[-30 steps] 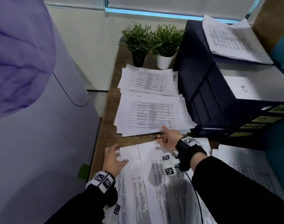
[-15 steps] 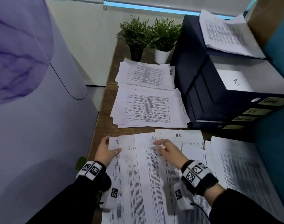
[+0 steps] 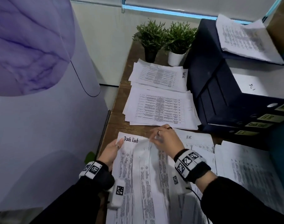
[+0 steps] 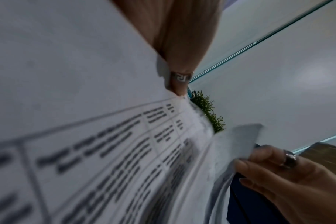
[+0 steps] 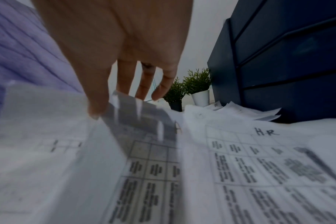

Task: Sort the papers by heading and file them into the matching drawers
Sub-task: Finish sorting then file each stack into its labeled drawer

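"Task List" is handwritten atop the white printed sheet [image 3: 131,140]; "HR" heads the neighbouring white sheet [image 3: 189,137]. A yellow drawer label [image 3: 269,117] reads "HR"; another yellow label [image 3: 257,124] reads "Task List".

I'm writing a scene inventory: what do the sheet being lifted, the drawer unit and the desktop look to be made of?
Lifted sheet: thin white printer paper, matte; it buckles and curls where the right hand pinches it.
Drawer unit: dark navy, smooth with a faint sheen, probably moulded plastic, though painted metal can't be ruled out.
Desktop: brown with grain streaks, wood or wood-look laminate.
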{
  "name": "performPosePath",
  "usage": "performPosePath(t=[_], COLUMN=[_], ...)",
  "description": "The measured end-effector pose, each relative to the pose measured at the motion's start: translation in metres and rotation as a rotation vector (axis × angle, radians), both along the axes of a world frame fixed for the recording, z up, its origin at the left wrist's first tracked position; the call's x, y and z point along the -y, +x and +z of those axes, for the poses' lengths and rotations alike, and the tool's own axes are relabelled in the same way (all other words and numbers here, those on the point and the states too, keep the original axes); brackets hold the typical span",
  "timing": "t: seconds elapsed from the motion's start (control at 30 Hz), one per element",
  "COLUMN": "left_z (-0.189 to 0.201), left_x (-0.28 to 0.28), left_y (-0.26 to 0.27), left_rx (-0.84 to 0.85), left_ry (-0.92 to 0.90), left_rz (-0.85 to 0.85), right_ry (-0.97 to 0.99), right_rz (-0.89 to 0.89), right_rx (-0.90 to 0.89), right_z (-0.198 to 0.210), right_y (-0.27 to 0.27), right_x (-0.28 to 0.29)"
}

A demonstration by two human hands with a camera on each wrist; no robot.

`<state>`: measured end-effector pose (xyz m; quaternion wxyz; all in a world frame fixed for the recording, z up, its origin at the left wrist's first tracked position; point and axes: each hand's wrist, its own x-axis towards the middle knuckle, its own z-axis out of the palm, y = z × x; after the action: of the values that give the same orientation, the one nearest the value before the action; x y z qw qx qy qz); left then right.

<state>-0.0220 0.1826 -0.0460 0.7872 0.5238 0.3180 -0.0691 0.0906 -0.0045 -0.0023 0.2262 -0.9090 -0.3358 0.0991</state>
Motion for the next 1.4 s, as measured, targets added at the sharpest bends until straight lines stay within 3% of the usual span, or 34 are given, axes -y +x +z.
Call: performPosePath(t=[0.07, 0.17, 0.23, 0.37, 0.43, 0.53, 0.57, 0.6, 0.7, 0.77, 0.83, 0.97, 1.13, 1.27, 1.4], left_z=[-0.002, -0.008, -0.014, -0.016, -0.013, 0.0, 0.005, 0.007, 0.008, 0.007, 0.009, 0.006, -0.005, -0.003, 0.005], left_x=[-0.001, 0.0, -0.001, 0.001, 0.006, 0.019, 0.023, 0.028, 0.04, 0.049, 0.057, 0.064, 0.065, 0.069, 0.074], left_y=[-0.001, 0.001, 0.001, 0.002, 0.005, 0.007, 0.007, 0.005, 0.009, 0.012, 0.015, 0.014, 0.01, 0.011, 0.013], left_rx=[0.005, 0.014, 0.053, 0.156, 0.145, -0.009, 0.011, 0.069, 0.121, 0.089, 0.058, 0.064, 0.042, 0.035, 0.111], left_ry=[0.066, 0.156, 0.31, 0.413, 0.559, 0.969, 1.005, 0.946, 0.408, 0.322, 0.288, -0.028, 0.114, 0.02, 0.18], left_rz=[0.065, 0.14, 0.149, 0.258, 0.215, 0.061, 0.019, -0.031, -0.202, -0.344, -0.338, -0.231, -0.214, -0.173, -0.186], right_ry=[0.08, 0.018, -0.024, 0.058, 0.072, 0.05, 0.064, 0.087, 0.187, 0.257, 0.316, 0.353, 0.228, 0.024, -0.093], right_rz=[-0.019, 0.052, 0.086, -0.015, -0.054, -0.1, -0.114, -0.133, -0.225, -0.283, -0.344, -0.397, -0.344, -0.173, -0.096], right_rx=[-0.011, -0.14, -0.202, -0.21, -0.183, -0.139, -0.12, -0.115, -0.155, -0.175, -0.205, -0.241, -0.253, -0.16, -0.157], right_z=[-0.002, -0.001, 0.003, 0.005, 0.009, 0.012, 0.011, 0.008, 0.001, 0.0, 0.001, -0.003, -0.009, -0.015, -0.02], right_y=[0.001, -0.002, -0.004, -0.001, -0.001, -0.006, -0.008, -0.009, -0.01, -0.011, -0.01, -0.003, 0.0, -0.008, -0.01], right_x=[0.009, 0.021, 0.025, 0.028, 0.025, 0.021, 0.02, 0.02, 0.018, 0.017, 0.02, 0.032, 0.043, 0.046, 0.045])
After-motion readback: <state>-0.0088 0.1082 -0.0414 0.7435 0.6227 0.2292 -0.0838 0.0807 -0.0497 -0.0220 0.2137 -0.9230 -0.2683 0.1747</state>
